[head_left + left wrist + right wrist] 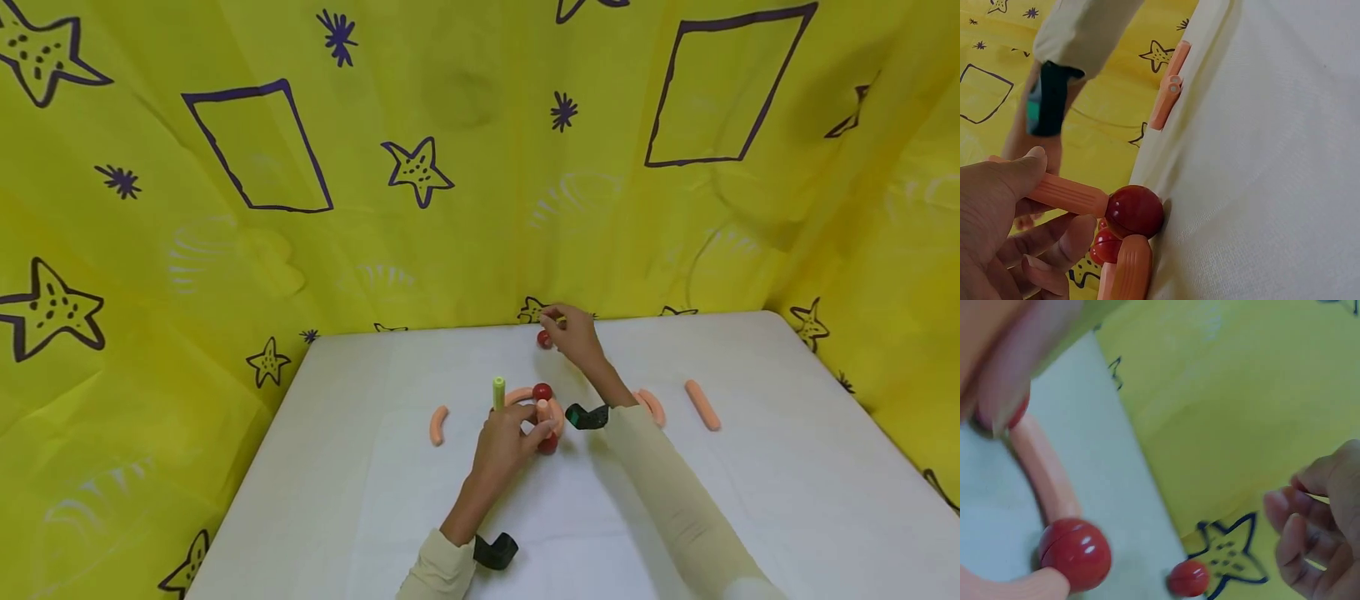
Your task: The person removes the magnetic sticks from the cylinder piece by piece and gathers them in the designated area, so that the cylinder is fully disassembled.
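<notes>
My left hand [498,446] pinches a straight ridged orange stick [1072,195] between thumb and fingers. That stick's lower end meets a red ball [1136,211] on the table. Around it lies a joined shape of curved orange sticks [1047,469] and red balls, with another red ball [542,391] at its far side. A light green stick [498,393] rises upright just beyond my left hand, its base hidden. Near the table's back edge, my right hand [577,337] hovers beside a loose red ball [1189,579], its fingers loosely bent with nothing visible between them.
A short curved orange stick [438,426] lies to the left. On the right are further curved orange sticks [654,407], partly behind the right forearm, and a straight orange stick [702,405]. The white table [322,500] meets a yellow patterned curtain [480,250] at its back.
</notes>
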Motion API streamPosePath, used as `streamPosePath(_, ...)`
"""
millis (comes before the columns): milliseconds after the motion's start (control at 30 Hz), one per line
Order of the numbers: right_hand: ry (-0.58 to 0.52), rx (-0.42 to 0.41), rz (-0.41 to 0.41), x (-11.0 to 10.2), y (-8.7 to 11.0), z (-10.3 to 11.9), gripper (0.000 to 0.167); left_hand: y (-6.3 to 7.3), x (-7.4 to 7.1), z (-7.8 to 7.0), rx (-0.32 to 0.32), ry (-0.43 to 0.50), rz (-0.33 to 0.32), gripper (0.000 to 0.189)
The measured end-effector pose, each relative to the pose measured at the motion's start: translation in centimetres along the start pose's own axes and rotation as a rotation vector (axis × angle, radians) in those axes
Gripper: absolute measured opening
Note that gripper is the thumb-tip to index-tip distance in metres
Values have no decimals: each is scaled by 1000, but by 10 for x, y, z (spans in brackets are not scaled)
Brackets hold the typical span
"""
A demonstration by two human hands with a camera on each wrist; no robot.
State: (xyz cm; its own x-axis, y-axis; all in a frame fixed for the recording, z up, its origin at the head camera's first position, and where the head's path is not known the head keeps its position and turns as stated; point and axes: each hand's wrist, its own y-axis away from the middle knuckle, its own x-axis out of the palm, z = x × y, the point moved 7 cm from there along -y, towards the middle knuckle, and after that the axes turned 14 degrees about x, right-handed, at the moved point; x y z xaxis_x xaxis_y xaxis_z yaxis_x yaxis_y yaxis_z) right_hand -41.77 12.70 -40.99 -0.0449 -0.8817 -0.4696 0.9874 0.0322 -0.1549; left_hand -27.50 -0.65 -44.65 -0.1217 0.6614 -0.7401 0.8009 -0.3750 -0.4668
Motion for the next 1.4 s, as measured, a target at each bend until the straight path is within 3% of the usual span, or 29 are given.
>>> streamPosePath(167,18,-34,187,-2,22,25,24,1,0,-1,21,-8,-8,24)
streamPosePath(333,15,-127,366,-5,52,43,19,0,-1,-1,20,-4,0,22)
streamPosePath(633,23,-240,553,-1,100,41,19,1,-1,1,32,6,15,22)
streamPosePath(833,29,-246,600,4,114,30,25,3,3,4,5,57,41,25)
streamPosePath(1033,71,-235,591,8,118,19,24,5,9,8,-54,-5,115,26)
streamPosePath(1400,177,-185,574,17,122,7,16,10,17,10,-23,-27,160,24)
